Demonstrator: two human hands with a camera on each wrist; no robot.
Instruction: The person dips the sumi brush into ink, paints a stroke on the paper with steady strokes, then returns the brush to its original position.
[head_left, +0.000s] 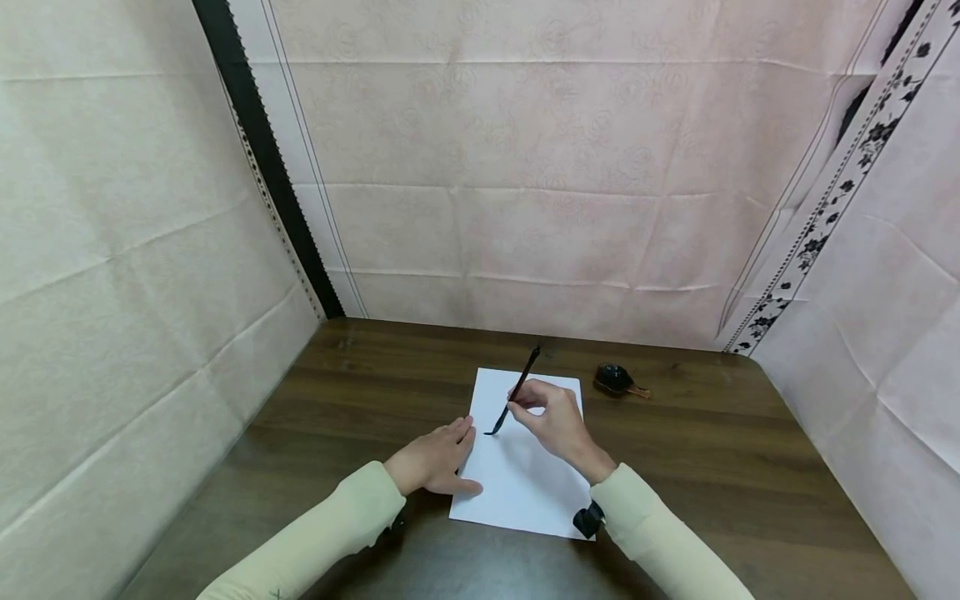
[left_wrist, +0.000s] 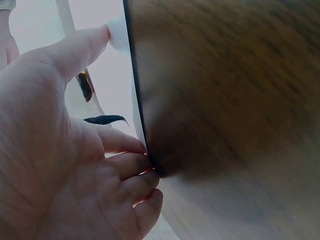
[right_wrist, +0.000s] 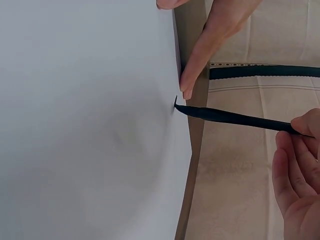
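Note:
My right hand (head_left: 551, 418) pinches a dark writing brush (head_left: 522, 379) by its handle, thumb against the fingertips. The brush slants over a white sheet of paper (head_left: 525, 492), its bristle tip bent at the surface, left of the sheet's middle. In the right wrist view the black bristles (right_wrist: 197, 112) taper to a thin hooked point. On the sheet's left edge rests my left hand (head_left: 438, 457), fingers extended and thumb spread apart on the paper. From the left wrist, its fingertips (left_wrist: 137, 145) show along the paper's edge, near the bristles.
A small glossy dark pot (head_left: 613, 377) with a brown stub stands right of the sheet on the brown wooden table (head_left: 712, 467). Pale cloth walls (head_left: 525, 225) rise at the back and both sides. A black band (head_left: 277, 167) runs down the left corner.

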